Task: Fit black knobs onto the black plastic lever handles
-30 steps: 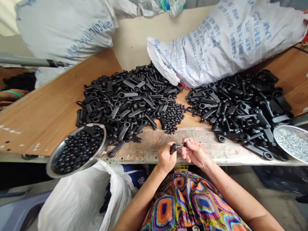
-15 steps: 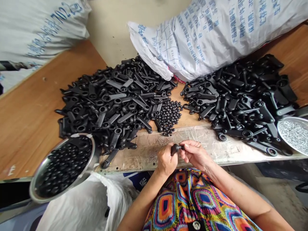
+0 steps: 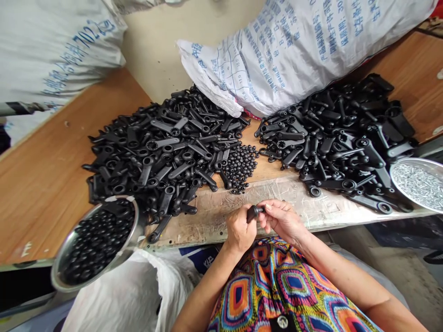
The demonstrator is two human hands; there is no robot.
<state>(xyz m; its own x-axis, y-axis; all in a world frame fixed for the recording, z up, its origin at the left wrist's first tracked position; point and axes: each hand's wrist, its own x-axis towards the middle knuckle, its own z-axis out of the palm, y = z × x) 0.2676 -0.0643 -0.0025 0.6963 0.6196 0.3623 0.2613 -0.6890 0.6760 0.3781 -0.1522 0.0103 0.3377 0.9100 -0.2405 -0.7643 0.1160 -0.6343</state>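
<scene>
Before a wooden bench [image 3: 268,167], the left hand [image 3: 240,230] curls snugly around a black part [image 3: 253,213]; the right hand [image 3: 283,221] pinches its narrow end.

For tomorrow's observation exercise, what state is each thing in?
Left hand: closed around the black part
Right hand: pinching that part's narrow end
Black levers: loose, in two heaps
Small knobs: loose, heaped
Left bowl: filled with black balls
Right bowl: holding silvery pins
Lower white bag: mouth open
Right sack: lying down, creased

Handles [image 3: 182,169] at 10 o'clock look like matt plastic, balls [image 3: 98,244] at 8 pretty glossy, their bowl [image 3: 135,230] smooth shiny metal.
</scene>
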